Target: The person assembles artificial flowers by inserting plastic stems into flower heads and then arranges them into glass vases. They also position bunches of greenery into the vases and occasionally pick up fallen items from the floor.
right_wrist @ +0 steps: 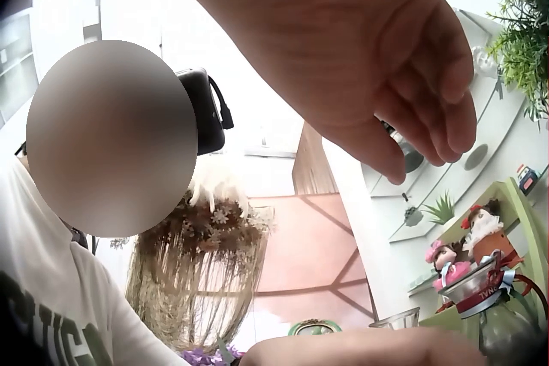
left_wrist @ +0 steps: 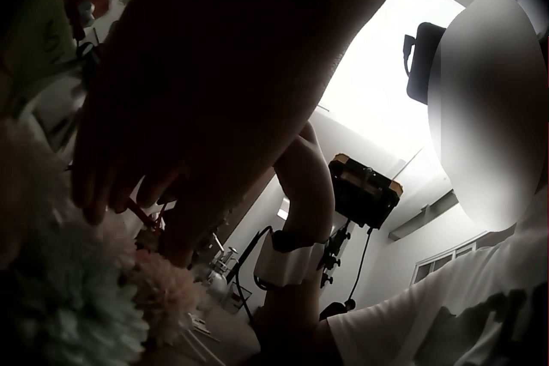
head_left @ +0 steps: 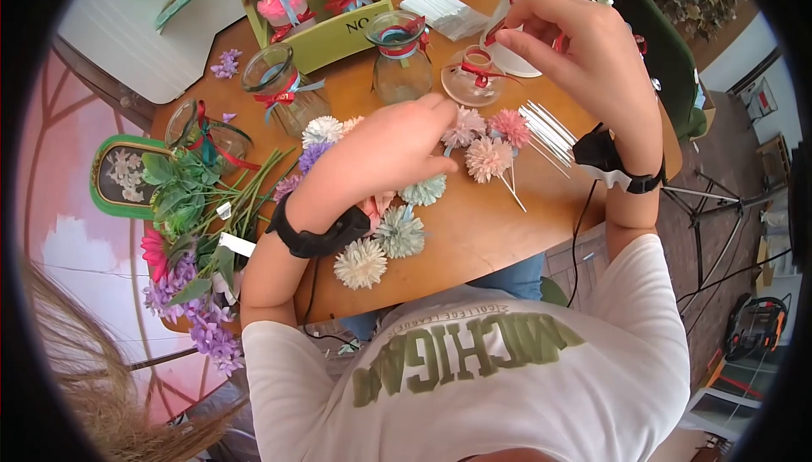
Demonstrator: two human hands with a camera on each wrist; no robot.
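My left hand (head_left: 406,136) reaches over the paper flowers, palm down, its fingertips close to a small round glass vase (head_left: 461,88) with a red ribbon bow at its neck. Thumb and fingers stand apart, and in the dark left wrist view red ribbon (left_wrist: 147,214) shows between them. Raised in front of the white pot (head_left: 507,57), my right hand (head_left: 584,43) has loosely bent fingers. The right wrist view shows nothing in its palm. Beneath and beside the left hand lie pink flowers (head_left: 489,160), green flowers (head_left: 399,232) and a cream flower (head_left: 360,264).
Ribboned glass vases (head_left: 404,77) stand in front of a green doll box (head_left: 326,52). White sticks (head_left: 548,136) lie at the right, and a packet (head_left: 444,12) at the back. Purple flowers (head_left: 207,314) with long stems spread over the left edge, near a green oval frame (head_left: 101,178).
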